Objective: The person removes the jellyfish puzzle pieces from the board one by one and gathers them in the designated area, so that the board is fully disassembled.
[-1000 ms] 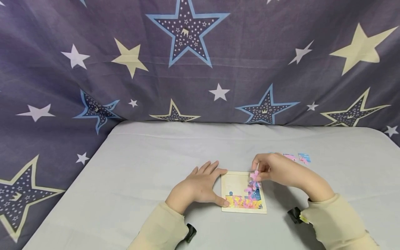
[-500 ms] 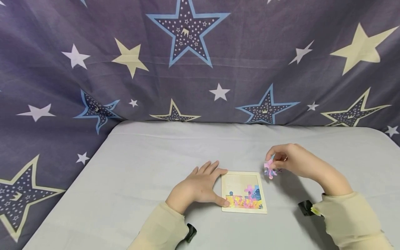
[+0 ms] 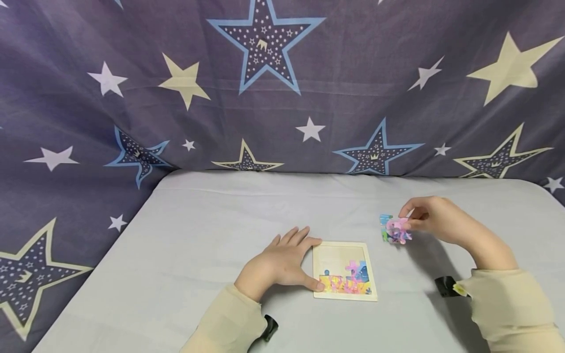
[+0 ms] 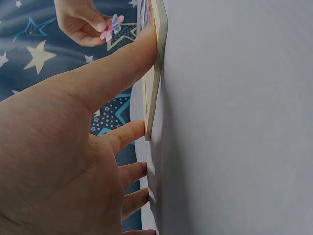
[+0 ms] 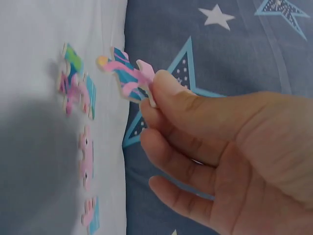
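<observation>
A shallow square puzzle tray (image 3: 346,297) lies on the grey cloth, with joined yellow, pink and blue pieces (image 3: 346,284) along its bottom and lower right. My left hand (image 3: 279,264) rests at its left side with fingers spread; in the left wrist view the thumb (image 4: 122,63) presses the tray's edge and the index fingertip touches its corner. Right of the tray, my right hand (image 3: 441,220) pinches a pink and blue jigsaw piece (image 5: 128,81) between thumb and index finger, above the cloth. Loose pieces (image 3: 385,220) lie just beneath and behind it.
In the right wrist view, a pink piece with eyes (image 5: 87,156) and a pink and blue piece (image 5: 91,215) lie apart from the other loose pieces. A dark star-printed curtain (image 3: 282,108) hangs behind the cloth-covered table (image 3: 212,211).
My right hand has moved right and away from the tray, carrying the pinched piece to the loose pieces. The left hand and the tray have stayed in place.
</observation>
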`<state>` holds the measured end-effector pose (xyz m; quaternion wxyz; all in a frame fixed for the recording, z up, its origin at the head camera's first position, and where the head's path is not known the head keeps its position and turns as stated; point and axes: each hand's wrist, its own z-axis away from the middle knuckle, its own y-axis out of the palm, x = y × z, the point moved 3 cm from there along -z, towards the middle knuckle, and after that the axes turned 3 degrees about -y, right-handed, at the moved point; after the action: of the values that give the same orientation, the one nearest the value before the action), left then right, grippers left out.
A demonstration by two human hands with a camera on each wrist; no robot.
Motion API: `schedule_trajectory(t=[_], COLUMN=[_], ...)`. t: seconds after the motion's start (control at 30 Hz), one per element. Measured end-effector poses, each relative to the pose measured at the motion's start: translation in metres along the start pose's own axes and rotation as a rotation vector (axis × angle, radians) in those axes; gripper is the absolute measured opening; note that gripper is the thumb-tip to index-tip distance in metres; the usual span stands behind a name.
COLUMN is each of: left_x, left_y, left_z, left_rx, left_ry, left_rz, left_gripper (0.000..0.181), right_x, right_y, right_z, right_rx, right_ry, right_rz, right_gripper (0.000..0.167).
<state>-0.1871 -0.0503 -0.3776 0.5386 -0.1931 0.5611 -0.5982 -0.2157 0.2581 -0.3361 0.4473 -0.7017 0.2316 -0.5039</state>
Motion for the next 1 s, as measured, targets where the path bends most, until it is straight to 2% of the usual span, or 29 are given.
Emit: schedule_trajectory(t=[0.47, 0.73, 1.0], left_x=[0.001, 0.001, 0.002], left_y=[-0.001, 0.001, 0.002], left_z=[0.001, -0.001, -0.002], left_rx=[0.004, 0.0, 0.002], left_ry=[-0.007, -0.003, -0.007], left_rz=[0.0, 0.003, 0.002], left_gripper=[0.092, 0.091, 0.091], right_x=[-0.031, -0.038, -0.044], right_y=[-0.003, 0.006, 0.012], right_z=[0.007, 0.005, 0.003], right_rx=[0.039, 0.089, 0.096], right_ry=[0.071, 0.109, 0.131], right_rz=[0.022, 0.02, 0.05], right_gripper=[0.012, 0.012, 0.011])
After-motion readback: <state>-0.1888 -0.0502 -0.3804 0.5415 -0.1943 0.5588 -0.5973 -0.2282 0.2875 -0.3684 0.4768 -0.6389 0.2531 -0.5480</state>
